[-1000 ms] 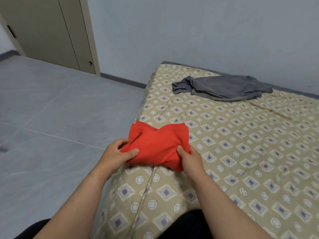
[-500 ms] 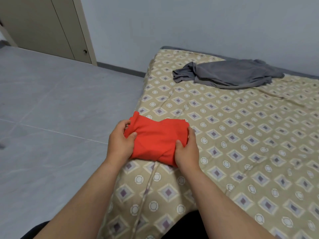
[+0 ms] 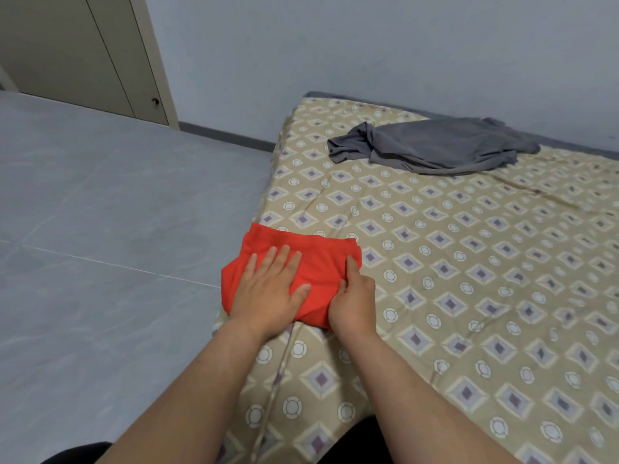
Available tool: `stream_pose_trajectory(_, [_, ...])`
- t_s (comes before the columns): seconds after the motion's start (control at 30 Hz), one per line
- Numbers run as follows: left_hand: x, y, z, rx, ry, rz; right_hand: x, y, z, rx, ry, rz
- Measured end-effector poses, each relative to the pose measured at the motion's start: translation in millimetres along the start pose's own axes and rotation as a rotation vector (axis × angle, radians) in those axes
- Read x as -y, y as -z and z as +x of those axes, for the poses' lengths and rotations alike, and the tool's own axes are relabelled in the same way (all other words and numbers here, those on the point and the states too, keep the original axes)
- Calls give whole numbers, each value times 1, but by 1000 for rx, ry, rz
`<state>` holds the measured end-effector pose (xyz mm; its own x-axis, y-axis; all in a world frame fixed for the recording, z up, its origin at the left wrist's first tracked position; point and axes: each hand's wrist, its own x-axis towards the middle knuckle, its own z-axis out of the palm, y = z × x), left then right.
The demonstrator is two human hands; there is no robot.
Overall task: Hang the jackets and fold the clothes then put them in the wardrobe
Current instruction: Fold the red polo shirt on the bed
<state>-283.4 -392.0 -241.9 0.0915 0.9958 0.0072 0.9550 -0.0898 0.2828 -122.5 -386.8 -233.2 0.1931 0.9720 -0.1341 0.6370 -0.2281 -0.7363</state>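
A folded red garment (image 3: pixel 321 259) lies at the near left edge of the bed (image 3: pixel 469 262), which has a beige sheet with diamond patterns. My left hand (image 3: pixel 268 289) rests flat on top of it, fingers spread. My right hand (image 3: pixel 351 296) grips the garment's right side, thumb on top and fingers tucked under the cloth. A crumpled grey garment (image 3: pixel 435 145) lies unfolded at the far end of the bed, well beyond both hands.
The wardrobe (image 3: pixel 83 51) with beige doors stands at the far left against the wall. Grey tiled floor (image 3: pixel 100 229) stretches between it and the bed. A pale blue wall (image 3: pixel 368 45) runs behind the bed.
My left hand has let go of the red garment's left edge and now lies flat on top of it. The garment has settled down onto the bed; the right hand keeps its hold.
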Motion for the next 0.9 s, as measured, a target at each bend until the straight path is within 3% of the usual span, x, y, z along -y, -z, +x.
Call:
stream_pose_trajectory(0.1, [5,1,10,-72,77,-141,1,-1,1,-36,-43,-202])
stream_pose_trajectory(0.17, [11,0,6,-186,254,-282,1,0,1,-42,-85,-215])
stream_pose_trajectory(0.27, [20,2,-6,-202,651,-842,3,3,2,-80,-98,-79])
stream_pose_trajectory(0.3, [23,3,-10,-180,707,-1070,4,4,2,-100,-101,-40])
stream_pose_trajectory(0.37, [35,12,-12,-84,752,-1291,6,7,2,-100,-136,19])
stream_pose_trajectory(0.47, [48,27,-13,58,808,-1387,9,15,1,-6,-270,229])
stream_pose_trajectory(0.6, [51,48,-25,167,865,-1451,14,30,-9,274,-472,677])
stream_pose_trajectory(0.73, [56,58,-54,334,986,-1473,17,42,-28,477,-497,618])
stream_pose_trajectory(0.8, [56,58,-75,397,994,-1499,19,43,-38,481,-449,562])
stream_pose_trajectory(0.9, [54,53,-99,349,946,-1600,24,41,-51,426,-394,515])
